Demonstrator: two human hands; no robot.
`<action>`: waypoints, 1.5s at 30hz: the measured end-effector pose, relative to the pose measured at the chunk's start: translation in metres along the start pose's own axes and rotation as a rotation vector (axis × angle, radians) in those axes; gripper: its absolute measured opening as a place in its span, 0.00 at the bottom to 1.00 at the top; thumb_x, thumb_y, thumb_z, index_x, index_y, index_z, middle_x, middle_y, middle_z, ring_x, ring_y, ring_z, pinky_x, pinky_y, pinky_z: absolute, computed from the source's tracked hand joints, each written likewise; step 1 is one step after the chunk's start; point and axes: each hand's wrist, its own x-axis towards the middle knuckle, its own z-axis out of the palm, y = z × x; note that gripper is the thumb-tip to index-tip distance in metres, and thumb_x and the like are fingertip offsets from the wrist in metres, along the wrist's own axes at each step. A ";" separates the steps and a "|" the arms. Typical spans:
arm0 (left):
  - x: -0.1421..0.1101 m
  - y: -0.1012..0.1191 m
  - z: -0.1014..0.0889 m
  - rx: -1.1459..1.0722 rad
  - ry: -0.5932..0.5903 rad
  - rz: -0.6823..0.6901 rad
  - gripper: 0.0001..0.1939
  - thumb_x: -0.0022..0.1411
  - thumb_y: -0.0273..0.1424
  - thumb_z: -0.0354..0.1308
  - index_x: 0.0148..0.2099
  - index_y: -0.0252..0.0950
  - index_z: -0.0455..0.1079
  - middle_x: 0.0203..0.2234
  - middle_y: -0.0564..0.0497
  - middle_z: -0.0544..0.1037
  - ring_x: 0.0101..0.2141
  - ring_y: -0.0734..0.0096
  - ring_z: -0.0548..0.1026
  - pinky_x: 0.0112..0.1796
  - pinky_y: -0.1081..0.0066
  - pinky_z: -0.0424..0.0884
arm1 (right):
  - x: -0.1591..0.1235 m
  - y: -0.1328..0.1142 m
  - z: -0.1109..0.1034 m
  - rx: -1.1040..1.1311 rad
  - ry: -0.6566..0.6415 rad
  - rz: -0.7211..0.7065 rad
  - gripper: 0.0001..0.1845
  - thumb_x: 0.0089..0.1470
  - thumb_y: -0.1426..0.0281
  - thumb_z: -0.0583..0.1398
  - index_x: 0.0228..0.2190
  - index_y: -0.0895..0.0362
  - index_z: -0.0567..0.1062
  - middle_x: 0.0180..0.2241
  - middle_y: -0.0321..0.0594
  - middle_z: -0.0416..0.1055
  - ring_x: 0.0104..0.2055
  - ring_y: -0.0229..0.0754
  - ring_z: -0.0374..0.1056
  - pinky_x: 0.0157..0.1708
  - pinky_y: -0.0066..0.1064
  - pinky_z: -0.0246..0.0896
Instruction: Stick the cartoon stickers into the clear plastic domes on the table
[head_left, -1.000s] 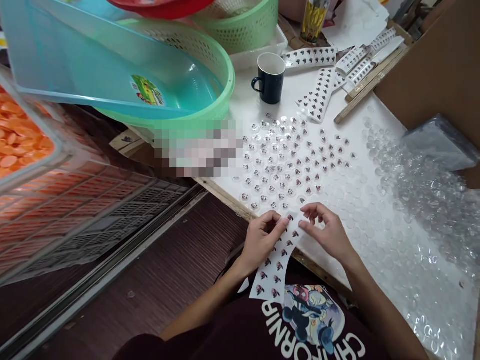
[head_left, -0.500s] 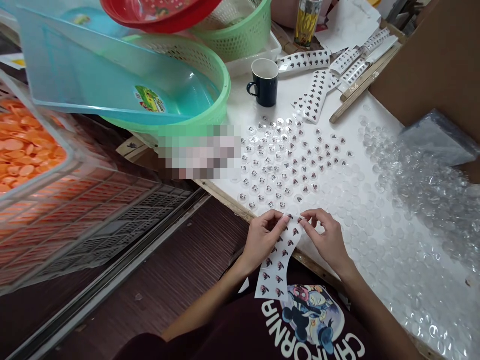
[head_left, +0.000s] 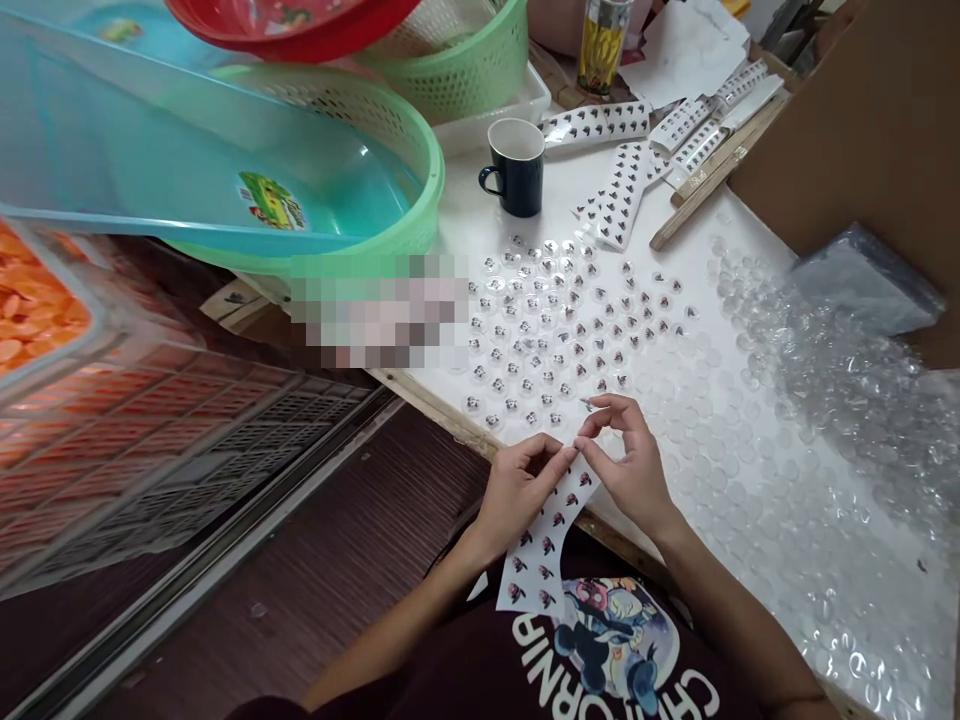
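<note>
My left hand (head_left: 520, 487) pinches the top of a white sticker sheet (head_left: 544, 545) printed with small dark figures; the sheet hangs down over the table's front edge toward my lap. My right hand (head_left: 626, 460) is just right of it, thumb and forefinger pinched on a tiny sticker (head_left: 587, 405) lifted off the sheet. Just beyond both hands, rows of clear round domes with stickers (head_left: 559, 320) lie on the white table (head_left: 480, 215). Plain clear domes (head_left: 720, 420) spread to the right of them.
A dark mug (head_left: 514, 167) stands at the back. More sticker strips (head_left: 622, 190) and wooden sticks (head_left: 712, 175) lie behind it. Green baskets (head_left: 360, 110) with a teal tub (head_left: 187, 160) sit left, a crate of orange pieces (head_left: 30, 300) far left, a cardboard box (head_left: 862, 120) and plastic bag (head_left: 862, 285) right.
My right hand has lifted from the sheet's top with a small sticker pinched in its fingers. The left hand still holds the sheet. The view shifted slightly.
</note>
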 end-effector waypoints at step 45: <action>0.003 -0.002 -0.001 0.110 -0.027 0.090 0.15 0.66 0.37 0.58 0.30 0.34 0.71 0.21 0.54 0.71 0.22 0.76 0.64 0.23 0.77 0.60 | 0.110 0.061 -0.094 -0.385 0.391 0.073 0.10 0.52 0.62 0.60 0.31 0.56 0.74 0.35 0.43 0.73 0.35 0.43 0.66 0.41 0.38 0.63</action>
